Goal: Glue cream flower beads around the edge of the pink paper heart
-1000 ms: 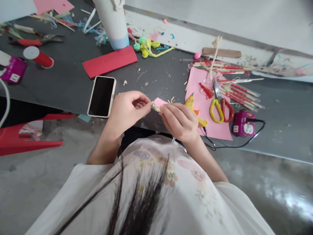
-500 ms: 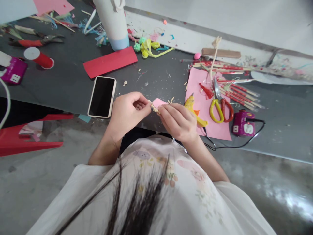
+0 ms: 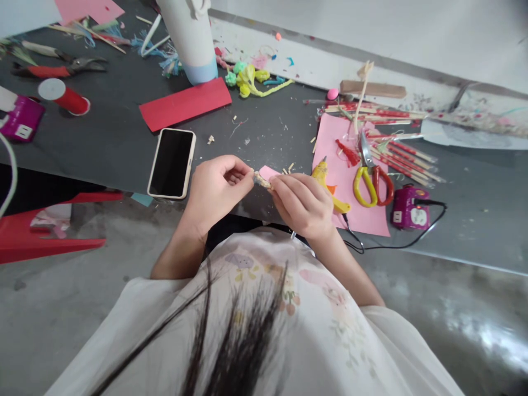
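Observation:
Between the fingers of my right hand (image 3: 303,203) is a small piece of pink paper (image 3: 269,172) with a bumpy row of small beige bits (image 3: 263,181) along its near edge. My left hand (image 3: 225,190) is closed in a pinch at the left end of that row; what sits between thumb and fingertip is too small to make out. To the right of my right hand lies a yellow glue gun (image 3: 325,184), partly hidden by the hand, on a pink sheet (image 3: 330,135). Short beige stick pieces (image 3: 291,168) are scattered just beyond my fingers.
Scissors (image 3: 369,170), a red tassel (image 3: 348,152) and wrapped sticks (image 3: 412,159) lie at right, near a purple box (image 3: 411,208) with a black cable. A phone (image 3: 172,163), red paper strip (image 3: 186,104), white bottle (image 3: 190,41), thread spool (image 3: 65,97) and pliers (image 3: 66,69) are at left.
The pink paper has tilted slightly in my right hand, so less of it shows. My left hand keeps its pinch in nearly the same place.

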`<state>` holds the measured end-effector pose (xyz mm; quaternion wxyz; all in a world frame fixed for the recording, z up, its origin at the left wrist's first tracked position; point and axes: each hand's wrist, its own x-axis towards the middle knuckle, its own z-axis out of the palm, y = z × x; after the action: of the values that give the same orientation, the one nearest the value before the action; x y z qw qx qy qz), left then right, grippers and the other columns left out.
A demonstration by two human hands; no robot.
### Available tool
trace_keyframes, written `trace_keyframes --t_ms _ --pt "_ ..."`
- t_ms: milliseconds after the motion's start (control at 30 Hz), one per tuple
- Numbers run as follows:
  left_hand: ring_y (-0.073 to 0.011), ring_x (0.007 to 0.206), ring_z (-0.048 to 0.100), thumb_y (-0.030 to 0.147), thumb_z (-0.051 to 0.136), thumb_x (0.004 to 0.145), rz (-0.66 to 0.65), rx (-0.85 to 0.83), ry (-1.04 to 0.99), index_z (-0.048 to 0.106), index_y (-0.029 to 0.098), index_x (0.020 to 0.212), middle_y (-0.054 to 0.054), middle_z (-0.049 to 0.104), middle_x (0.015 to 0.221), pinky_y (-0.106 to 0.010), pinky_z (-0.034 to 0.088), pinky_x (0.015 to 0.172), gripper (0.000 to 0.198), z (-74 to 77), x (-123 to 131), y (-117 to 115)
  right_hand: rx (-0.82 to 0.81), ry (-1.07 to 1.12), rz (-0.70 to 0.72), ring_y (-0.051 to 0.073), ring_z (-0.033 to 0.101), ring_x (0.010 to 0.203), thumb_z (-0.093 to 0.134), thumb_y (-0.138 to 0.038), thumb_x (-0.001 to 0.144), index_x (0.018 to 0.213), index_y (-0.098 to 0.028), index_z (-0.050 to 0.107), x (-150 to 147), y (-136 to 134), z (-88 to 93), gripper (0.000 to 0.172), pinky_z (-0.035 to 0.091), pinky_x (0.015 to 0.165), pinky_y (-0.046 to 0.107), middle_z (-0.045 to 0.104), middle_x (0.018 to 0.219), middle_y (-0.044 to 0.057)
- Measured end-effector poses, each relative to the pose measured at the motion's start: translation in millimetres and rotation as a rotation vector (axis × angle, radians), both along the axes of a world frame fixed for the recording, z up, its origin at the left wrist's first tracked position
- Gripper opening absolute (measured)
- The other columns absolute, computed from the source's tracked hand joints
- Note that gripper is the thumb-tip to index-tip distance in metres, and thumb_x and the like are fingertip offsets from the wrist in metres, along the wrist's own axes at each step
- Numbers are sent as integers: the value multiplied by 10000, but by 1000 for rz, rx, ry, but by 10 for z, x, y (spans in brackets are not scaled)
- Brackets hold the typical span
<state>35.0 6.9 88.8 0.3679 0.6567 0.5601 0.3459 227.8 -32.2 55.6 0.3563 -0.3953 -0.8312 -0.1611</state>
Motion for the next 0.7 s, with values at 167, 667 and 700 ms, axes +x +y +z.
trace_keyframes --t_ms 167,667,700 --pt "-100 611 637 193 695 761 1 102 -18 706 221 758 34 702 687 -203 513 563 30 -47 -1 -6 -45 105 9 189 683 899 610 -112 891 1156 -181 626 13 25 -22 275 592 801 324 751 977 65" --pt "-90 657 670 191 710 783 24 214 9 743 228 792 40 738 749 -183 544 627 50 -72 59 -41 -24 69 12 211 676 910 639 -96 866 1180 -152 617 29 17 -32 320 579 792 330 750 971 88" --pt "-90 659 670 193 708 784 24 202 4 744 224 791 38 738 747 -181 542 628 49 -68 62 -41 -25 60 11 212 675 914 638 -100 869 1184 -150 620 30 15 -33 320 578 794 330 750 974 89"
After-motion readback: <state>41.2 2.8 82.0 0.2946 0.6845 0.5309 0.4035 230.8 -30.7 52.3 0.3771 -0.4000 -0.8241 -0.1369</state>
